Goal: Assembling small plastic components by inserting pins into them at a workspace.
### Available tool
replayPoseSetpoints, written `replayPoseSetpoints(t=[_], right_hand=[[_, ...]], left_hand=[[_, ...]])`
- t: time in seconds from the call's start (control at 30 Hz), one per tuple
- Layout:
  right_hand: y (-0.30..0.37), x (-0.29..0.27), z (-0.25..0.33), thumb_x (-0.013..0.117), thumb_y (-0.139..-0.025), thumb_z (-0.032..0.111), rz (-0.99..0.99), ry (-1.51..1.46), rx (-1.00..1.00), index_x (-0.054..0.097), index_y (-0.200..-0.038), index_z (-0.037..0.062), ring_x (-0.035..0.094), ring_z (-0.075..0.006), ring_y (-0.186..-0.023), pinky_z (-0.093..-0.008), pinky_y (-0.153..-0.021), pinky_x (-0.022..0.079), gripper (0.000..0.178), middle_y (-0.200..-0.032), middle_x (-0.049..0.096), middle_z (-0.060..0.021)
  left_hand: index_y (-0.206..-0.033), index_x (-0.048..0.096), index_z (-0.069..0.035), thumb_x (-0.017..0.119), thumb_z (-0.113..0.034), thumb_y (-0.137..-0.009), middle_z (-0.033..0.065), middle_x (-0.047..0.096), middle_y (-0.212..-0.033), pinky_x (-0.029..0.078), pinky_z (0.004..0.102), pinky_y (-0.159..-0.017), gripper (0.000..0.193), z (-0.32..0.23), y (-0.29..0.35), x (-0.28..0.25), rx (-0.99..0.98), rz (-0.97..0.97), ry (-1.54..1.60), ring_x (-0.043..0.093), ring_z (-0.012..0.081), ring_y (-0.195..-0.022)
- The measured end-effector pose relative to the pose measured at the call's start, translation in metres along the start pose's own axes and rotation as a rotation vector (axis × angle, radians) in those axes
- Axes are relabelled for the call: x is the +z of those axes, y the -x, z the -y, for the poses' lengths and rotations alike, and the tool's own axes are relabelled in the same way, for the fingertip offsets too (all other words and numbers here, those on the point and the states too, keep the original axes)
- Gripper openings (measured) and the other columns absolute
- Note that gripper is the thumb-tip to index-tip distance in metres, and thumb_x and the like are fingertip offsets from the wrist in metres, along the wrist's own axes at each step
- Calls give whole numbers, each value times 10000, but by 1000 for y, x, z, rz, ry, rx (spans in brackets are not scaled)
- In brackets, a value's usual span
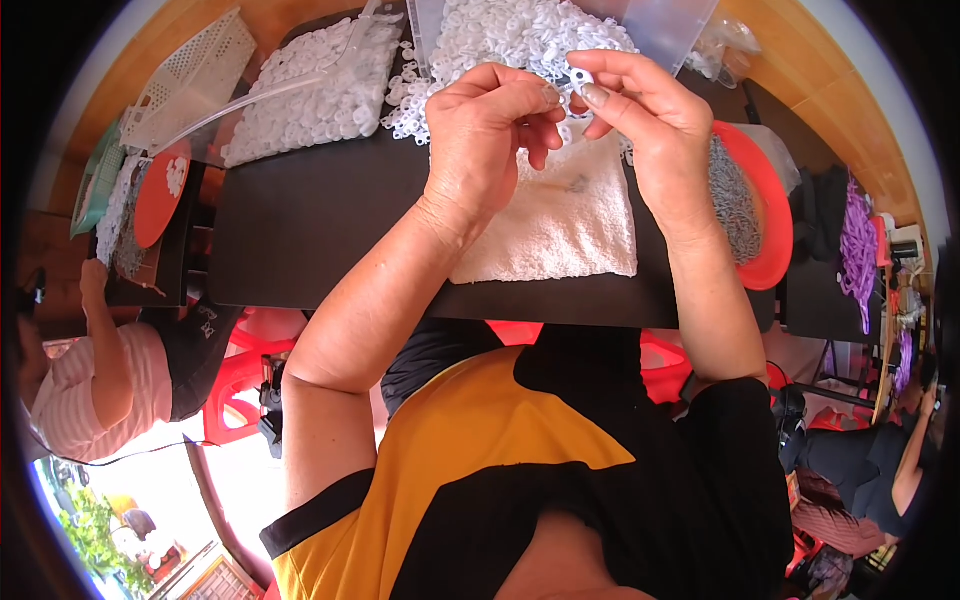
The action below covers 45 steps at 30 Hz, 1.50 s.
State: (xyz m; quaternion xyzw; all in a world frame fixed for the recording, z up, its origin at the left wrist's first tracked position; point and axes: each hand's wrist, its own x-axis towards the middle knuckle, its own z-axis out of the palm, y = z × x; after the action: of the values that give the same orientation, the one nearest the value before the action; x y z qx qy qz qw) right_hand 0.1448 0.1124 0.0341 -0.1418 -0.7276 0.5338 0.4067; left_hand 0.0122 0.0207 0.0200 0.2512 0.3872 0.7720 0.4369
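Note:
Above the far edge of a white towel, my two hands are raised close together. My right hand pinches a small white plastic piece with a hole between thumb and fingertips. Close beside it, my left hand has thumb and forefinger pressed together; a small dark sliver shows near the fingertips, too small to name. Behind the hands, a clear plastic bin holds a heap of similar white pieces, some spilled on the dark table.
A red plate of grey metal pieces sits at right, with a purple bundle beyond. On the left are a bag of white pieces, a white basket and an orange-red plate. Other people sit at both sides.

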Motion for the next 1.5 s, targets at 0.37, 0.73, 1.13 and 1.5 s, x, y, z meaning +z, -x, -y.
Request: replayPoseSetpoints(t=[0.37, 0.73, 1.13, 1.5], right_hand=[[3, 0, -2, 598, -875, -10, 7, 11, -19, 692, -1102, 31, 585, -60, -770, -205, -640, 496, 250, -884, 638, -18], [5, -2, 1, 593, -878, 3, 66, -5, 13, 689, -1116, 31, 589, -64, -776, -211, -641, 501, 257, -883, 643, -11], [-3, -18, 34, 602, -800, -43, 150, -235, 283, 494, -1258, -56, 600, -113, -695, -216, -589, 450, 471, -799, 635, -69], [-3, -29, 12, 601, -884, 143, 318, -149, 80, 624, -1130, -34, 557, -86, -719, -224, -624, 432, 304, -807, 619, -6]], left_hand=[[-814, 572, 47, 624, 5, -803, 151, 637, -714, 446, 274, -427, 68, 3, 1, -2, -28, 9, -1, 599, 190, -526], [-833, 586, 52, 636, 7, -810, 177, 668, -749, 455, 271, -439, 71, 4, 3, 0, -14, 46, -18, 604, 182, -541], [-1053, 605, 41, 719, 65, -785, 114, 673, -916, 479, 234, -522, 292, 9, 7, 3, 139, 284, -259, 642, 139, -728], [-1067, 611, 37, 767, 16, -767, 95, 686, -894, 488, 202, -564, 338, 10, 10, 4, 239, 292, -443, 656, 126, -798]])
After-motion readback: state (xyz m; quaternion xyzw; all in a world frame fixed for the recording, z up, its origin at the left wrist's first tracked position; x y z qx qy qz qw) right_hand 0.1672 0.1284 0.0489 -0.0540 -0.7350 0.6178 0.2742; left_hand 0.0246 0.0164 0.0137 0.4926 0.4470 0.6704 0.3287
